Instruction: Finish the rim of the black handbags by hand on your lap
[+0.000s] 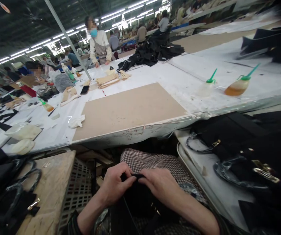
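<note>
A black bag [140, 199] with small gold-coloured metal fittings rests on my lap, over a brown-and-white checked cloth [150, 160]. My left hand [117, 179] pinches the bag's top edge between thumb and fingers. Close beside it, my right hand [158, 182] grips the same edge, thumb toward the left one. The two thumbs almost meet at the middle of the rim. What lies inside the bag is hidden, and its lower part is dark.
Black bags [250, 143] with plastic-wrapped handles are piled at right; more black bags [0, 182] lie at left by a plastic crate [78, 182]. Ahead, the white table bears a brown board [132, 107] and a squeeze bottle [238, 85] of amber liquid. A masked person [100, 45] stands across it.
</note>
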Motion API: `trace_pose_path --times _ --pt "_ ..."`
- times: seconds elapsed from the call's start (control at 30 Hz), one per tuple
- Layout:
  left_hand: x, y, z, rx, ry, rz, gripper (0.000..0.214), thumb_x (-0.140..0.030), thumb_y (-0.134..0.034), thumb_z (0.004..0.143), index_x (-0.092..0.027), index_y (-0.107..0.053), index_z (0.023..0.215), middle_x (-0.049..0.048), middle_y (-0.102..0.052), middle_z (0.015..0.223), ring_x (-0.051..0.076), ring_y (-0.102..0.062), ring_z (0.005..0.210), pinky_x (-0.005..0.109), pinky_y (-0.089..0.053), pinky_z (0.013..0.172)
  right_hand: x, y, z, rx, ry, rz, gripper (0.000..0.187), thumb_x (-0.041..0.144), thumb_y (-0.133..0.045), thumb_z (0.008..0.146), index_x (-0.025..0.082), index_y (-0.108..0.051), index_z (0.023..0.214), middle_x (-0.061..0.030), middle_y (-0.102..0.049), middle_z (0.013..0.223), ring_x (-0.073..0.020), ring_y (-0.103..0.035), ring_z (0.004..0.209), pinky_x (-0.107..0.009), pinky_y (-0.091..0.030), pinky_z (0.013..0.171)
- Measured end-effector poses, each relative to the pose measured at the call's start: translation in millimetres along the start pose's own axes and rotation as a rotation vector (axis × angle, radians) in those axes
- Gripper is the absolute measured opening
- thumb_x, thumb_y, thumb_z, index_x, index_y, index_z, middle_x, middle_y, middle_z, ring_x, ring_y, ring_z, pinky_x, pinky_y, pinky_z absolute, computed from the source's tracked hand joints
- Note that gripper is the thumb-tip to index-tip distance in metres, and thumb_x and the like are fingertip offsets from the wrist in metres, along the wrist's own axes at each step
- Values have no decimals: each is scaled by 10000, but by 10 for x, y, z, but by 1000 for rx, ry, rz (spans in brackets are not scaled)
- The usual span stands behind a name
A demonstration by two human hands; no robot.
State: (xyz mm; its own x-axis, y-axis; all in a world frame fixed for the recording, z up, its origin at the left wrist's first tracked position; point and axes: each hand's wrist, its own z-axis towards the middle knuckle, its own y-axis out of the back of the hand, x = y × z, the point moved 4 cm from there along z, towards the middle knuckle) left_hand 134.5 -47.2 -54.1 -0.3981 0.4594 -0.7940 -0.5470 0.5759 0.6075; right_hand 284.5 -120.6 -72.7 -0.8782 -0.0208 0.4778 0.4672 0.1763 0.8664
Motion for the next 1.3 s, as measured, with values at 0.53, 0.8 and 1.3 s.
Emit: trace_pose_path --times 0.53,0.8,1.3 --pt "328 259 14 34 365 -30 394 -264 -808 650 -205 -480 859 -44 -618 773 132 -542 700 217 -371 603 -102 2 73 -52 -16 -24 148 335 -595 935 273 -723 893 -26 -740 773 -243 -681 747 -299 -366 627" --pt "53 509 -59 324 360 -86 192 -301 -679 782 -163 -663 914 -9 -658 785 141 -568 719 219 -414 635 -140 286 154 -11 32 80 99 280 -646 886 275 -733 839 -6 -741 791 -231 -677 809 -281 -362 638" --pt "-149 214 108 298 218 11 194 -312 -626 854 -188 -769 897 -30 -671 738 129 -563 690 208 -400 648 -180 374 71 66 286 311 268 257 -609 916 276 -658 1179 -22 -735 1057 -220 -667 972 -285 -452 834"
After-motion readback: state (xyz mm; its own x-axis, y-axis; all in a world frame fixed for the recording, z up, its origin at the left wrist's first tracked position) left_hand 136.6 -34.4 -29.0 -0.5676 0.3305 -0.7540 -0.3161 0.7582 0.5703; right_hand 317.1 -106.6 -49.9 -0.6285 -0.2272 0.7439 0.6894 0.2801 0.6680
